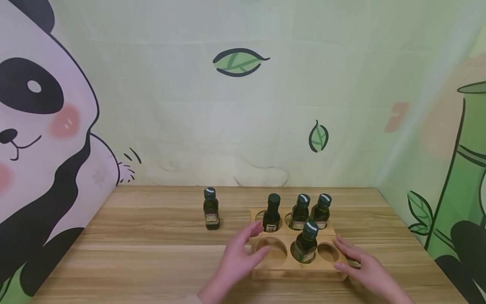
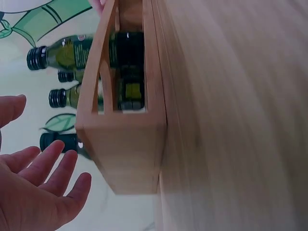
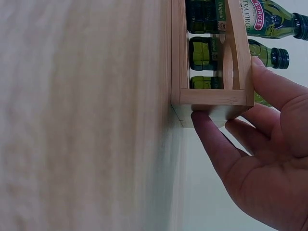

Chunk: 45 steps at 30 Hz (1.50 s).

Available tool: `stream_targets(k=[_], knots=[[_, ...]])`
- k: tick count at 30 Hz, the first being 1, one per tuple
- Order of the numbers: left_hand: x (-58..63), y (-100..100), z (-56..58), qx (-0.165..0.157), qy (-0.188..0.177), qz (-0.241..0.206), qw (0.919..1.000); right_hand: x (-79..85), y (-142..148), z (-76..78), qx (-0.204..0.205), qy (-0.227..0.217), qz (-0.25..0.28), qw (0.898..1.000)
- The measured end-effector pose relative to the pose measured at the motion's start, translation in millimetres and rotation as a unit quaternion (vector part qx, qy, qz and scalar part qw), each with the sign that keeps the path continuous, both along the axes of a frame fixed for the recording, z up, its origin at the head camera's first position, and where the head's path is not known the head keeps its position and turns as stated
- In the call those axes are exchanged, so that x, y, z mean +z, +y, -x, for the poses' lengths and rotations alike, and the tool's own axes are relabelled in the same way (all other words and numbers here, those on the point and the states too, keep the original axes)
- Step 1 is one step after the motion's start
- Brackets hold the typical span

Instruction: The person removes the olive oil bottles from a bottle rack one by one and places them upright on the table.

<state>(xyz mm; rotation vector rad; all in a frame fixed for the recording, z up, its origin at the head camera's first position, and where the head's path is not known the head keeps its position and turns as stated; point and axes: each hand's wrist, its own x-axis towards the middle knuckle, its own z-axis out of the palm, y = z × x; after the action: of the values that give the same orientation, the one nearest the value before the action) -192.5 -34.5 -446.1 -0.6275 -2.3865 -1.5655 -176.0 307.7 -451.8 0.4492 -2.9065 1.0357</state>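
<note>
A two-tier wooden rack (image 1: 300, 273) with round holes stands on the table and holds several dark green glass bottles (image 1: 305, 242) upright; one leans slightly. At the rack's left side my left hand (image 1: 241, 253) hovers with spread fingers, apart from the wood in the left wrist view (image 2: 43, 187). My right hand (image 1: 366, 266) rests its fingertips against the rack's right end; the right wrist view shows a finger on the end panel and another at the upper edge. Large and small round holes show bare wood at the front left (image 1: 271, 251) and front right (image 1: 328, 252).
One more capped dark bottle (image 1: 211, 211) stands on the wooden table (image 1: 152, 261), left of the rack and farther back. Behind the table hangs a printed cloth (image 1: 182, 126) with a panda and leaves.
</note>
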Motion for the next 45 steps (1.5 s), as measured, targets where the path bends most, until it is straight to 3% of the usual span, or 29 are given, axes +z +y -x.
stream_targets(k=[12,26,38,45], knots=[[3.0,30,-2.6,-0.039,-0.008,0.005,0.9992,0.9,-1,-0.8,-0.005,-0.011,0.003,1.000],[5.4,57,-0.6,-0.039,0.058,0.040,0.9968,0.3,-1,0.8,-0.019,-0.020,0.009,1.000],[11.8,76,4.6,-0.048,0.057,0.054,0.9958,-0.3,-1,1.0,-0.022,-0.029,0.019,0.999],[13.5,82,6.9,-0.048,0.024,0.051,0.9972,-0.1,-1,0.3,-0.019,-0.027,0.022,0.999]])
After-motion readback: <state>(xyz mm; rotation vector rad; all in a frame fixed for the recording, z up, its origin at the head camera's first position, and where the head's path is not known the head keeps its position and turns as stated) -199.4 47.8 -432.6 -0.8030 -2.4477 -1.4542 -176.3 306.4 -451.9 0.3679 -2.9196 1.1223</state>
